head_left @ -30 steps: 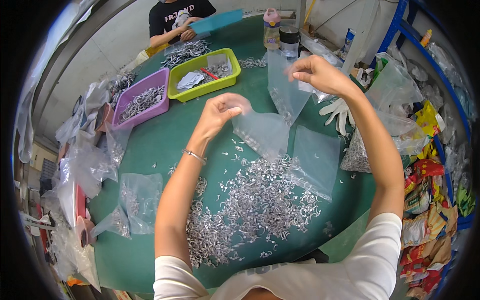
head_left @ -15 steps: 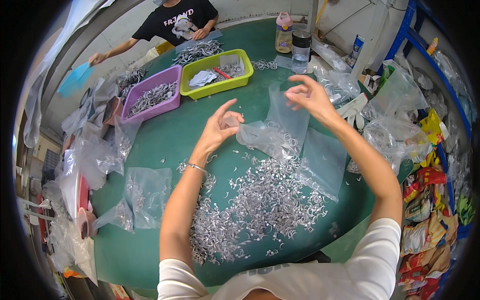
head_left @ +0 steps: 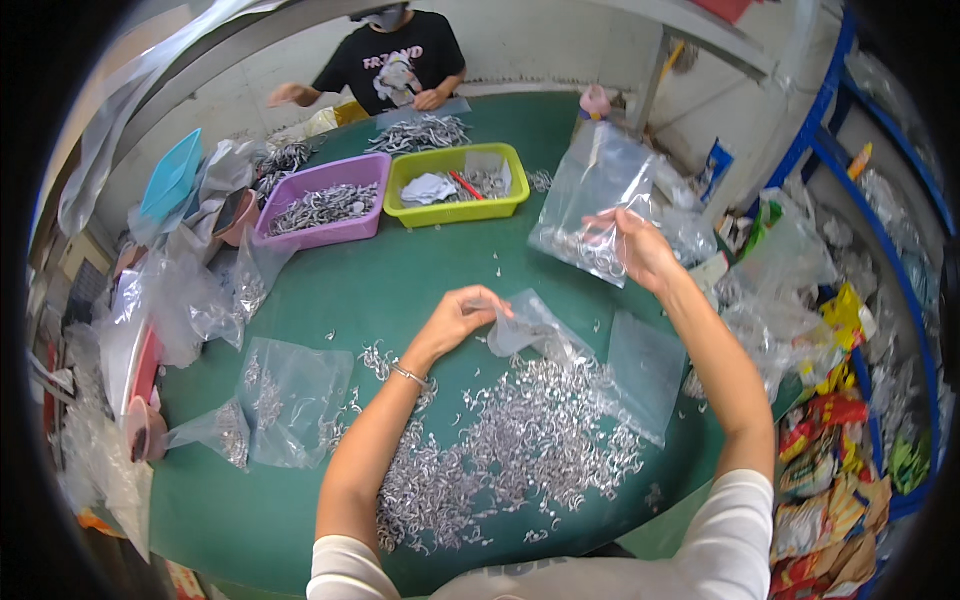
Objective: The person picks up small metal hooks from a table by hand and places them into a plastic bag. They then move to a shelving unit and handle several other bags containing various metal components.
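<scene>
Right hand (head_left: 640,250): fingers grasp a clear bag (head_left: 590,205) holding some metal clips, raised over the green table (head_left: 400,290) towards its right edge. Left hand (head_left: 460,320): fingers pinch an empty bag (head_left: 535,330) above the clip pile (head_left: 510,440) at the near edge.

A round table with a dark green cloth top (head_left: 400,290) carries a heap of small silvery metal clips (head_left: 500,450). A rectangular purple plastic tray (head_left: 318,232) sits beside a rectangular lime-green plastic tray (head_left: 455,212) holding a thin red stick (head_left: 467,185). The clear, colourless plastic bag (head_left: 590,200) is see-through. A flat turquoise plastic lid (head_left: 170,175) stands at the left. The person opposite wears a black printed T-shirt (head_left: 395,65).
</scene>
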Tool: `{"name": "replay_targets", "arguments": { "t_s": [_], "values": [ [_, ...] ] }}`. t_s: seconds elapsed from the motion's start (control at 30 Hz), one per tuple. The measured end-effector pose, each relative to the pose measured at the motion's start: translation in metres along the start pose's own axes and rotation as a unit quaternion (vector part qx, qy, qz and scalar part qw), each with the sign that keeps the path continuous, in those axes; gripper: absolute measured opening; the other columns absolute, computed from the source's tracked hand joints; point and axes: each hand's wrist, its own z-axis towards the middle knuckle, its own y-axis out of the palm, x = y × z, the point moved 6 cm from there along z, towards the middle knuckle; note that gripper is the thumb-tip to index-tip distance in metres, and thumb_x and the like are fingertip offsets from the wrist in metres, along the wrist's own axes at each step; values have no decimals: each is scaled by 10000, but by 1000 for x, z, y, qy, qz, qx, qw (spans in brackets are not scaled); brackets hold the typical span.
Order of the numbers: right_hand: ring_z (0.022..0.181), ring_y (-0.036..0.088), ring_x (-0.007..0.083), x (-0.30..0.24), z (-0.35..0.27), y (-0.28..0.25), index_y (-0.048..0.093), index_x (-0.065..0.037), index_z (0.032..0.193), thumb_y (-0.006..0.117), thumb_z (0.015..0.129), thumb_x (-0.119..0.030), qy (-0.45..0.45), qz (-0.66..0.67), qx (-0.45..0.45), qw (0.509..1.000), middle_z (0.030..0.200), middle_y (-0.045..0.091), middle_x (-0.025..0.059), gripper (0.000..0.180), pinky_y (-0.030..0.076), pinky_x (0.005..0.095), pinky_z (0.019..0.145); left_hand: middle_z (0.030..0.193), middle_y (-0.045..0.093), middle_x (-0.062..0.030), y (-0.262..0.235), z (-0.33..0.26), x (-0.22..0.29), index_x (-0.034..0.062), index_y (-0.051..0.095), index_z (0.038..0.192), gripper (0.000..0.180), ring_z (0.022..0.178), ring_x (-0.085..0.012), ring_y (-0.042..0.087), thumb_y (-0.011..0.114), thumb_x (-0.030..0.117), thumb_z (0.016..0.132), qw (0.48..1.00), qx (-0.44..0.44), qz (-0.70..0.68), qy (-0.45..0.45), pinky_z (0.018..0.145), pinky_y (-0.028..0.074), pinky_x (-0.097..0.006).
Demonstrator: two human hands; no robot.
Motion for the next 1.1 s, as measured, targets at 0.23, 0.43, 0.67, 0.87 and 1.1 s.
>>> {"name": "replay_targets", "arguments": {
  "t_s": [0.23, 0.43, 0.67, 0.87, 1.1],
  "values": [
    [954, 511, 364, -46, 111, -1, 448, -3, 1008, 284, 937, -214, -123, 125, 95, 980, 1103, 525, 186, 276, 449, 460, 832, 947, 612, -124, 5, 1, -22, -22, 552, 887, 86, 943, -202, 580, 514, -34, 810, 998, 52, -41, 1, 852, 449, -312],
    [1039, 488, 392, -40, 158, -1, 443, -2, 1050, 317, 889, -129, -106, 73, 185, 974, 1175, 496, 203, 240, 408, 471, 890, 861, 616, -33, 0, -11, -11, -12, 581, 915, 109, 808, -92, 575, 566, 30, 816, 994, 108, -17, 15, 730, 456, -229],
    [1023, 506, 401, -24, 171, -6, 436, 11, 1047, 373, 865, -90, -119, 89, 206, 967, 1172, 497, 217, 217, 424, 454, 887, 833, 557, 4, 2, -11, -10, -13, 549, 879, 75, 777, -66, 530, 507, -18, 817, 996, 84, -33, 25, 697, 437, -215],
    [981, 524, 379, -17, 170, -4, 446, 15, 1043, 292, 900, -125, -130, 68, 172, 974, 1149, 508, 214, 253, 439, 461, 847, 814, 544, 13, -1, -11, -17, -18, 544, 881, 77, 752, -53, 509, 503, -21, 816, 996, 91, -20, 2, 671, 425, -210],
    [974, 521, 351, -13, 174, -6, 466, -1, 1062, 265, 920, -154, -152, 52, 156, 975, 1146, 525, 177, 290, 432, 438, 835, 828, 562, 2, 0, -11, -14, -24, 546, 903, 105, 769, -62, 527, 488, -37, 817, 995, 92, -36, 12, 687, 434, -214]
  ]
}}
